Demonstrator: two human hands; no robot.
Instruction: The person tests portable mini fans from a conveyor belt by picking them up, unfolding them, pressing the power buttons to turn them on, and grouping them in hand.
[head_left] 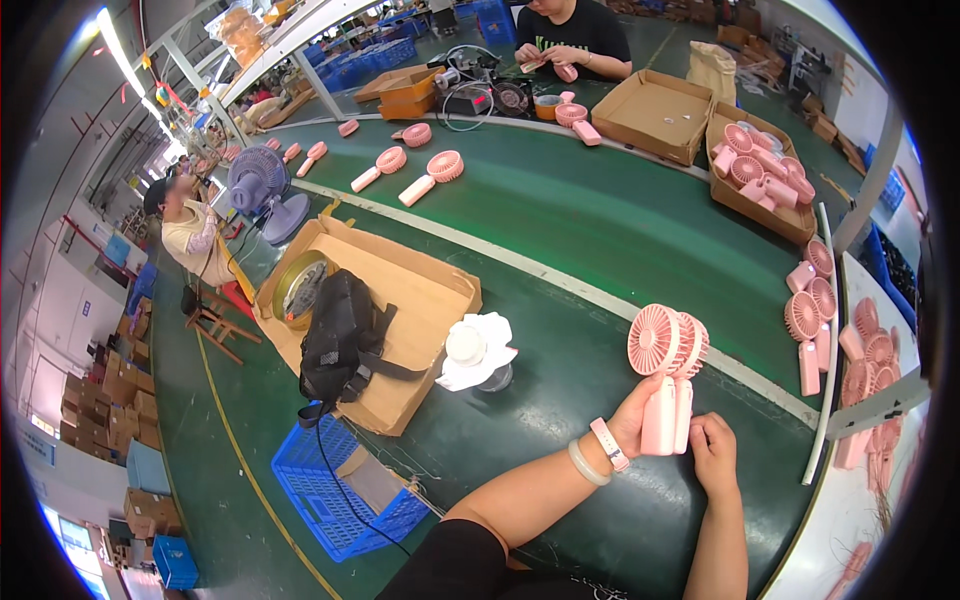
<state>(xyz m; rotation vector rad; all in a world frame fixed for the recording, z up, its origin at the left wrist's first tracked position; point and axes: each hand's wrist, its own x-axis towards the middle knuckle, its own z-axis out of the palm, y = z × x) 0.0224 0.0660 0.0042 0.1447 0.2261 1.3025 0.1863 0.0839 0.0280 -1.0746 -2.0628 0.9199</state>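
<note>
1. Left-hand grip (632, 412): clamped on two pink handheld fans (658, 418); handles taken from the 9 o'clock side.
2. Right-hand grip (713, 455): fingers curled, placed at 4 o'clock of the handles, right by their edge. Contact is not shown clearly; whether anything is pinched cannot be told.
3. Fans are found at 4 o'clock from view centre, over the green worktop (575, 400). Held side by side, near upright: heads (655, 340) at 12, handle ends at 6. Whether the ends are rested on the surface cannot be told.
4. Clock from the held fans: loose pink fans (802, 316) at 2, filled cardboard box (760, 215) at 1, white crumpled item (470, 346) at 9, cardboard tray (430, 295) with black bag (340, 335) farther out that way.
5. Handling, judged: light, stiff plastic; smooth handles, so slip between the pair is possible. Thin grille ribs are likely the fragile bit.
6. Best held by the handles, mid-length, both squeezed together; heads should not be pressed.
</note>
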